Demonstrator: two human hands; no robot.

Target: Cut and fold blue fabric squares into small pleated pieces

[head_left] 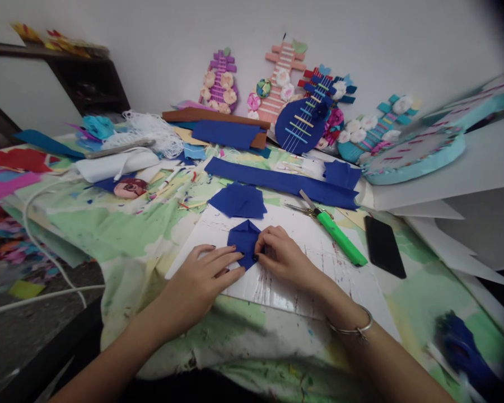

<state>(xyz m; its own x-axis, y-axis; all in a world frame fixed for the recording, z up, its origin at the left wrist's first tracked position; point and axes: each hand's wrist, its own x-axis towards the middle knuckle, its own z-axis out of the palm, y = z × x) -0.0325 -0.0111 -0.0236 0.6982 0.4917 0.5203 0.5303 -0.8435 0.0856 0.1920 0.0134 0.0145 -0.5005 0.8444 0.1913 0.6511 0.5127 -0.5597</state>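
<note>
A small dark blue paper piece (243, 230) with a folded top edge lies on the white board (289, 296). My left hand (212, 271) rests on its left side with fingers stretched out and slightly apart. At the right edge, the thumb and index finger of my right hand (283, 254) pinch the same piece; the fingertips partly cover that spot. Just behind it lies a stack of blue paper pieces (239, 200). Farther back, a long blue strip (281, 183) stretches across the table.
Right of my hands lie a green utility knife (340, 238), scissors (302, 210) and a black phone (385, 246). Decorated paper instruments (304, 126) lean against the wall. White string (151, 134) and scraps sit back left. A blurred blue object (462, 347) is at the right.
</note>
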